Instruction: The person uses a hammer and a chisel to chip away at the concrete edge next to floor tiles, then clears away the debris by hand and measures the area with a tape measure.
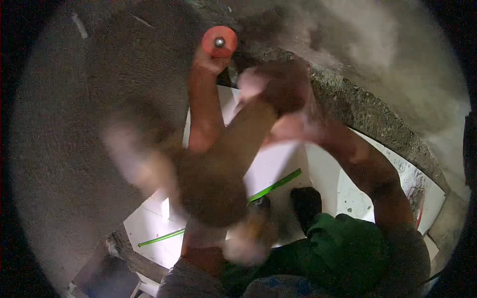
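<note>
Grip of the left hand (212, 63): closed on a red-disc-topped hand tool (228, 38), just behind the disc; shaft hidden. Disc and central silver metal end (219, 42) face the camera; tool axis points away from it. Right hand (293, 127): clamped on the handle of a motion-blurred brown hammer (221, 171), apart from the left. Hammer position: over the left forearm (204, 107). Handle axis: diagonal, grip upper right, head lower left; head crosswise.

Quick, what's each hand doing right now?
Left hand: closed on a red-disc tool.
Right hand: blurred, but closed on a hammer.
</note>
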Demonstrator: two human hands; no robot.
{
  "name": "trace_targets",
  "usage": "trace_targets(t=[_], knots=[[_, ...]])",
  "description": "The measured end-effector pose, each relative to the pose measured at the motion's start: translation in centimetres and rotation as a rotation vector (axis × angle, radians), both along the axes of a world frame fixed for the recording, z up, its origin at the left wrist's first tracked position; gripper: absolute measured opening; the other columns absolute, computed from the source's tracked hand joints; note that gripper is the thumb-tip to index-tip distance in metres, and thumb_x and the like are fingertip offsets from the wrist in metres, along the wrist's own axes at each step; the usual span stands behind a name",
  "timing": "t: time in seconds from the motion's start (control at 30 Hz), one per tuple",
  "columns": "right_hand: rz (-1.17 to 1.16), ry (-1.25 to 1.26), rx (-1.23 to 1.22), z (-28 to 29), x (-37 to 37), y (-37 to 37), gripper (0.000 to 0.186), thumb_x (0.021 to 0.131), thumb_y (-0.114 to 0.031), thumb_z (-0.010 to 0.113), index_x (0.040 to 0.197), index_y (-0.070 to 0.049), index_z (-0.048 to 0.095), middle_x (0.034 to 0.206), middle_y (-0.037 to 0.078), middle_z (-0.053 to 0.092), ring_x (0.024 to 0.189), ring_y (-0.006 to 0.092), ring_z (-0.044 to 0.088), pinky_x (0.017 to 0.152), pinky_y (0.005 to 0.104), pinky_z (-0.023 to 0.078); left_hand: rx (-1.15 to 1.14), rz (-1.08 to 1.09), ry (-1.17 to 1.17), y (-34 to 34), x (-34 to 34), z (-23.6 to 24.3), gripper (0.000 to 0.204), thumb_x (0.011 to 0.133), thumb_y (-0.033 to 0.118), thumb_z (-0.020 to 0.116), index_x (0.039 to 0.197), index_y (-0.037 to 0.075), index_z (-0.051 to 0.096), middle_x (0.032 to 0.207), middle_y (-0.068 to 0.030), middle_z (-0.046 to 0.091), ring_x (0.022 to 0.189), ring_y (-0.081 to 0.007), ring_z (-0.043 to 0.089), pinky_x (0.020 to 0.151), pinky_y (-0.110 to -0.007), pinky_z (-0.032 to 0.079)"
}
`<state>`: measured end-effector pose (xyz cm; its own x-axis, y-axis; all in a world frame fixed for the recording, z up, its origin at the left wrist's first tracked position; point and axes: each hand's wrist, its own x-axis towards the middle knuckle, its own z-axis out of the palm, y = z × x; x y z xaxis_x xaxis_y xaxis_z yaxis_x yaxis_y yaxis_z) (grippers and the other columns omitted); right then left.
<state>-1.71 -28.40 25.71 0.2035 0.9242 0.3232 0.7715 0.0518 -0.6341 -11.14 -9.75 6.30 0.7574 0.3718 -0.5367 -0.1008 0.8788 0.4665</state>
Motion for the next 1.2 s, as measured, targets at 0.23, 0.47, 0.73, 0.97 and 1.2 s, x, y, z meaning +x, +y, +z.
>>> trace_targets(t=[0.23,0.47,0.73,0.97,1.2], knots=[[-0.432,0.163,-0.568,-2.7,0.5,1.5,0.038,0.078,-0.021,0.073,0.108,0.003,0.071,0.09,0.022,0.069,0.086,0.0352,0.071,0.068,0.045,0.058,0.008,-0.037,0.001,-0.2,0.4,0.2,0.032,0.099,0.023,0.063,0.126,0.006,0.063,0.118,-0.01,0.068,0.104,-0.0253,0.068,0.088,-0.042,0.06],[-0.161,-0.095,-0.033,0.0,-0.4,0.7,0.028,0.07,-0.025,0.076,0.093,-0.01,0.069,0.071,0.011,0.067,0.063,0.0372,0.066,0.061,0.0441,0.053,0.01,-0.015,0.004,0.2,-0.1,0.3,0.034,0.098,0.023,0.065,0.127,0.005,0.063,0.119,-0.0106,0.068,0.106,-0.0258,0.068,0.088,-0.041,0.06],[-0.33,0.203,-0.414,-1.9,-1.0,2.8,0.022,0.073,-0.009,0.068,0.085,0.009,0.065,0.074,0.029,0.064,0.068,0.0452,0.067,0.063,0.0524,0.053,0.007,-0.034,-0.017,0.2,0.1,1.2,0.037,0.097,0.023,0.067,0.129,0.005,0.063,0.121,-0.0114,0.069,0.108,-0.0263,0.069,0.089,-0.041,0.06],[-0.611,-0.089,-0.197,-3.6,0.1,2.4,0.042,0.074,-0.03,0.079,0.101,0.002,0.071,0.094,0.026,0.07,0.088,0.0376,0.072,0.078,0.0471,0.057,0.02,-0.059,-0.066,4.0,3.3,-2.1,0.039,0.096,0.023,0.069,0.131,0.005,0.063,0.123,-0.012,0.069,0.11,-0.0268,0.07,0.089,-0.04,0.061],[-0.58,-0.096,-0.412,-6.6,2.8,-5.4,0.029,0.078,-0.023,0.077,0.096,-0.001,0.069,0.087,0.022,0.068,0.08,0.0418,0.069,0.074,0.0499,0.057,0.762,-0.532,-0.5,10.5,10.5,-6.7,0.037,0.097,0.022,0.068,0.13,0.006,0.063,0.124,-0.012,0.069,0.109,-0.0278,0.07,0.088,-0.042,0.061]])
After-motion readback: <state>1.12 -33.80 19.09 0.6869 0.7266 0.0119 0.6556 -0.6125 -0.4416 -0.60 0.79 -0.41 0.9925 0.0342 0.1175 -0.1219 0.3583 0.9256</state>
